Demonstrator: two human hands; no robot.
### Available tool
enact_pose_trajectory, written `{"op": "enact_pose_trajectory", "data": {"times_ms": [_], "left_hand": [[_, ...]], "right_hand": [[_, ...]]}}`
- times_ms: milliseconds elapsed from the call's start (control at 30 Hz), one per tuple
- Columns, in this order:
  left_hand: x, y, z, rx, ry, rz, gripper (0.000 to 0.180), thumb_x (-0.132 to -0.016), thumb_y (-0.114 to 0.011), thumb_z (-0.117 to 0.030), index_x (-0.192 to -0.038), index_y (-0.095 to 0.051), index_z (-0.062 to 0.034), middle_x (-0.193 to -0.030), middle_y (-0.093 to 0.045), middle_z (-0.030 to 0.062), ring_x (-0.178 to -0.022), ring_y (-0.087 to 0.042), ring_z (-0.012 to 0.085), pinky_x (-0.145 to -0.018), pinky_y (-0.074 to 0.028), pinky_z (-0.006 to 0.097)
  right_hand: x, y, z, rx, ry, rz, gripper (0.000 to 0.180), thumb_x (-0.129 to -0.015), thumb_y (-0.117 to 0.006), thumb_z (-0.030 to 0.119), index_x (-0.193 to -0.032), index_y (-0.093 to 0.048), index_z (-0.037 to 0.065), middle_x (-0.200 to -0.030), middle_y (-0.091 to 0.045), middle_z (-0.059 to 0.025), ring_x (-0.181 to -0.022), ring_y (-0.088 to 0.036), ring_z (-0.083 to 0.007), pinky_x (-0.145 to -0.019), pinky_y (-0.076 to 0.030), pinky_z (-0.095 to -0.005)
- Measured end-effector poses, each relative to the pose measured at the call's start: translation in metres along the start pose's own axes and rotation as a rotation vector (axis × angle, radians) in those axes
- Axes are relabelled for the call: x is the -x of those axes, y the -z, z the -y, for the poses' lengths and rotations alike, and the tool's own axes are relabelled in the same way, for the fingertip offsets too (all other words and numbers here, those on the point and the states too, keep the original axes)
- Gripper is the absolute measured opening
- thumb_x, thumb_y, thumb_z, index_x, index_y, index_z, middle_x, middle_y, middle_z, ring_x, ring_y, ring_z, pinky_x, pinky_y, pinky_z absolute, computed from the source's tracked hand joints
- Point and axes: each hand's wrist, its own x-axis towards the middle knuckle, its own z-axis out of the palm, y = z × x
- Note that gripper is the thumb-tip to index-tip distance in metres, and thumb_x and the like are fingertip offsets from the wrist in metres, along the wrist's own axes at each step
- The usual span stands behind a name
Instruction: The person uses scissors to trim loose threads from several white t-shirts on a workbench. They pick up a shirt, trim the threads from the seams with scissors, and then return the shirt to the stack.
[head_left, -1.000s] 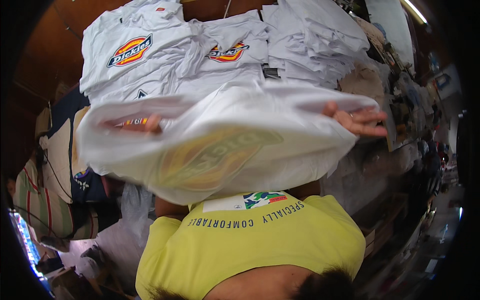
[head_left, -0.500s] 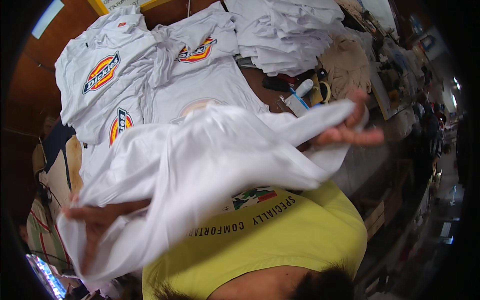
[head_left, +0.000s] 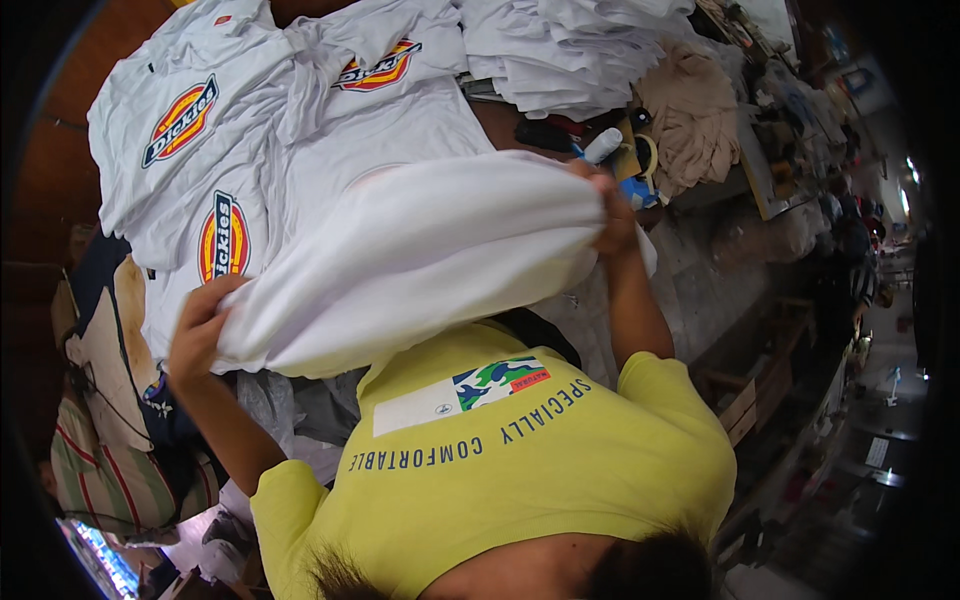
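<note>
A folded white shirt (head_left: 420,260) is gripped at its ends, pinched in the closed left hand (head_left: 200,330) and closed right hand (head_left: 612,205), above printed white shirts (head_left: 260,130) spread out.

I see printed white shirts (head_left: 230,150) spread on the table, a folded white stack (head_left: 570,50) behind, and beige cloth (head_left: 695,120) beside it.

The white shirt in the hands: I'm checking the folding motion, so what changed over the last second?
The white shirt, first spread wide, is now gathered into a bundle. The left hand dropped lower; the right hand closed on the cloth. Both kept hold. The printed shirts on the table stayed put.
</note>
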Motion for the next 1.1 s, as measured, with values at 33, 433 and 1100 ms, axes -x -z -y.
{"op": "enact_pose_trajectory", "data": {"times_ms": [33, 433, 1100], "left_hand": [[0.02, 0.002, -0.033, -0.183, 0.006, -0.066, 0.032, -0.078, -0.054, -0.01, -0.107, -0.052, 0.0022, -0.095, -0.058, 0.0065, -0.087, -0.052, 0.0115, -0.076, -0.04, 0.023], [-0.131, 0.087, -0.033, 0.442, -0.65, -0.394, 0.035, -0.093, -0.041, -0.021, -0.122, -0.046, -0.0023, -0.121, -0.048, 0.0148, -0.107, -0.05, 0.0223, -0.09, -0.041, 0.033], [-0.115, -0.149, 0.179, 0.469, -0.066, -0.276, 0.017, -0.083, -0.06, -0.012, -0.096, -0.062, -0.0027, -0.089, -0.062, 0.0013, -0.079, -0.054, 0.008, -0.075, -0.043, 0.023]], "right_hand": [[0.006, 0.0, 0.025, 0.217, -0.04, -0.023, 0.034, -0.085, -0.055, 0.038, -0.076, -0.049, 0.006, -0.08, -0.053, -0.0006, -0.07, -0.047, -0.0068, -0.06, -0.039, -0.0208], [-0.155, 0.077, 0.078, 0.594, 0.355, -0.431, 0.032, -0.082, -0.06, 0.014, -0.11, -0.051, 0.003, -0.097, -0.057, -0.0057, -0.09, -0.053, -0.0153, -0.079, -0.042, -0.0254], [-0.158, -0.035, -0.182, 0.928, -0.439, -0.04, 0.033, -0.084, -0.057, 0.034, -0.094, -0.059, 0.003, -0.086, -0.063, -0.0154, -0.076, -0.061, -0.0218, -0.066, -0.048, -0.031]]}}
